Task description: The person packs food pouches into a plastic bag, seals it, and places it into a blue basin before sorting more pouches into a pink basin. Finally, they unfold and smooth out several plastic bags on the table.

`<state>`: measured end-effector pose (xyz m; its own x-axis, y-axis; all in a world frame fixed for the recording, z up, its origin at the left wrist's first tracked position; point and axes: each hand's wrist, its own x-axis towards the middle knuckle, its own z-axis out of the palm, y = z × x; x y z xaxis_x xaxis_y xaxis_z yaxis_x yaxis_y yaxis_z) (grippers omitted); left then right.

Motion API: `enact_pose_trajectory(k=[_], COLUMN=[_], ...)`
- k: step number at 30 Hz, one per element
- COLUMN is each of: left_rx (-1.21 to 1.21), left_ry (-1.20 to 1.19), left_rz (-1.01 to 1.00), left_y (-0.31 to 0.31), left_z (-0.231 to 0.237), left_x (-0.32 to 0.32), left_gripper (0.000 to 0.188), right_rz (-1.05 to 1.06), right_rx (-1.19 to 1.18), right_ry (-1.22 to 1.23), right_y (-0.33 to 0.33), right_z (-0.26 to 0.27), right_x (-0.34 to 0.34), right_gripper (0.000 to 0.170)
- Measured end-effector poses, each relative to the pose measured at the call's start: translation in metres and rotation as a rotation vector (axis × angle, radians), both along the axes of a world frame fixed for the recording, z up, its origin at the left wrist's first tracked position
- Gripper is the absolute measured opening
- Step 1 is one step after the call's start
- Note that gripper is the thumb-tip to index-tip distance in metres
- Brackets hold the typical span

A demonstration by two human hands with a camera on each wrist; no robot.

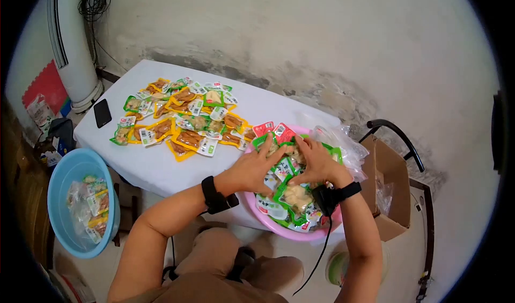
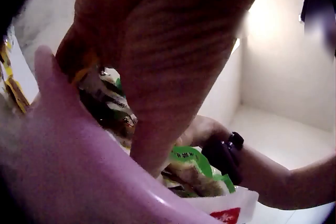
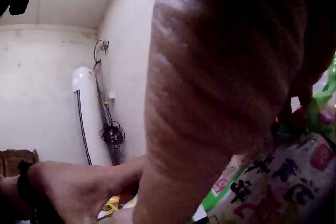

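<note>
Packets (image 1: 296, 196) with green edges are heaped in a pink basin (image 1: 279, 229), directly beneath a left hand (image 1: 249, 171) and a right hand (image 1: 320, 166). The two hands are held apart, their fingers spread over the heap, and packets are seen between them and on the near side. Yellow-edged packets (image 1: 189, 137) are scattered beyond the left hand on a white-covered table (image 1: 126, 152); clear plastic (image 1: 347, 154) is bunched beside the right hand.
</note>
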<state>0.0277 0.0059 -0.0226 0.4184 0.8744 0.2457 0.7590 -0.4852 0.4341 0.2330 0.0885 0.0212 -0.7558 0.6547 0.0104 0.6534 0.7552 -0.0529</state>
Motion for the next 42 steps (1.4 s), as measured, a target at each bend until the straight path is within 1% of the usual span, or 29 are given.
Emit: enact_pose_trajectory(k=[4,6,7,9,10,12,13,14,15,16,17,18,19,20,21,22,24,25,27,29,30,31,32,33,35,37,38,40,42], left_rx=[-0.045,0.05,0.052,0.003,0.003,-0.02,-0.056,-0.051,0.052,0.152,0.186,0.189,0.224,0.258,0.195,0.193,0.266,0.268,0.382,0.368,0.351,0.445,0.443,0.478,0.517,0.573,0.624,0.612,0.645], left_ry=[0.045,0.013,0.012,-0.046,-0.045,-0.186,-0.231,-0.231,-0.208,-0.185,-0.007,-0.007,-0.101,-0.195,-0.275,-0.279,-0.265,-0.27,-0.342,-0.395,-0.441,-0.515,-0.518,-0.565,-0.637,-0.644,-0.652,-0.642,-0.655], left_rz=[-0.027,-0.082,-0.082,-0.168,-0.144,-0.301,-0.336,-0.3,-0.251,-0.208,-0.088,-0.085,-0.072,-0.061,-0.069,-0.071,-0.012,-0.018,0.056,0.088,0.125,0.133,0.136,0.151,0.184,0.234,0.275,0.319,0.455], left_y=[0.004,0.008,0.01,0.012,0.016,0.025,0.024,0.021,0.018,0.017,0.018,0.017,0.016,0.018,0.015,0.021,0.031,0.033,0.036,0.035,0.036,0.041,0.043,0.041,0.041,0.04,0.039,0.034,0.027], left_z=[0.008,0.003,0.002,0.002,-0.001,-0.005,-0.002,-0.003,-0.008,-0.011,-0.014,-0.019,-0.025,-0.029,-0.018,-0.02,-0.021,-0.021,-0.018,-0.003,0.001,0.0,0.0,0.004,0.004,0.002,0.001,-0.003,-0.006], left_x=[-0.002,-0.004,-0.005,-0.011,-0.013,-0.017,-0.019,-0.021,-0.018,-0.014,-0.009,-0.004,0.001,0.004,0.003,0.002,0.002,0.002,0.002,-0.004,-0.007,-0.01,-0.016,-0.025,-0.048,-0.072,-0.085,-0.113,-0.14], left_gripper=[0.108,0.104,0.104,0.101,0.101,0.099,0.095,0.095,0.092,0.09,0.086,0.086,0.086,0.085,0.077,0.077,0.058,0.058,0.042,0.039,0.037,0.04,0.04,0.041,0.042,0.039,0.036,0.036,0.038], right_rz=[-0.045,-0.124,-0.123,-0.156,-0.133,-0.15,-0.109,-0.148,-0.198,-0.182,-0.203,-0.228,-0.21,-0.211,-0.245,-0.281,-0.287,-0.288,-0.279,-0.229,-0.231,-0.212,-0.191,-0.15,-0.152,-0.161,-0.154,-0.082,-0.059], right_rx=[-0.053,-0.138,-0.136,-0.046,-0.05,-0.563,-0.582,-0.644,-0.698,-0.701,-0.766,-0.83,-0.852,-0.85,-0.879,-0.909,-0.905,-0.896,-0.881,-0.918,-0.916,-0.867,-0.821,-0.766,-0.781,-0.768,-0.77,-0.776,-0.795], right_ry=[0.05,0.179,0.178,0.244,0.244,0.697,0.687,0.691,0.694,0.687,0.685,0.684,0.726,0.725,0.704,0.68,0.678,0.682,0.696,0.748,0.745,0.776,0.804,0.737,0.666,0.543,0.542,0.516,0.505], right_y=[-0.009,-0.011,-0.011,-0.006,-0.001,0.016,0.019,0.021,0.024,0.03,0.038,0.043,0.048,0.053,0.043,0.036,0.033,0.032,0.029,0.011,0.014,0.017,0.02,0.023,0.03,0.031,0.033,0.038,0.044], right_z=[0.005,0.0,-0.004,-0.017,-0.021,-0.026,-0.025,-0.021,-0.017,-0.019,-0.025,-0.031,-0.039,-0.041,-0.03,-0.023,-0.021,-0.02,-0.013,0.016,0.02,0.023,0.027,0.036,0.045,0.055,0.055,0.048,0.039], right_x=[0.003,0.006,0.008,0.009,0.011,0.012,0.007,0.007,0.008,0.008,0.01,0.01,0.009,0.014,0.01,0.005,0.0,-0.001,-0.006,-0.025,-0.032,-0.037,-0.044,-0.055,-0.08,-0.111,-0.128,-0.164,-0.2], right_gripper=[0.118,0.115,0.115,0.105,0.105,0.099,0.099,0.094,0.088,0.088,0.085,0.082,0.075,0.075,0.071,0.068,0.065,0.061,0.059,0.055,0.055,0.055,0.056,0.057,0.057,0.06,0.06,0.062,0.062])
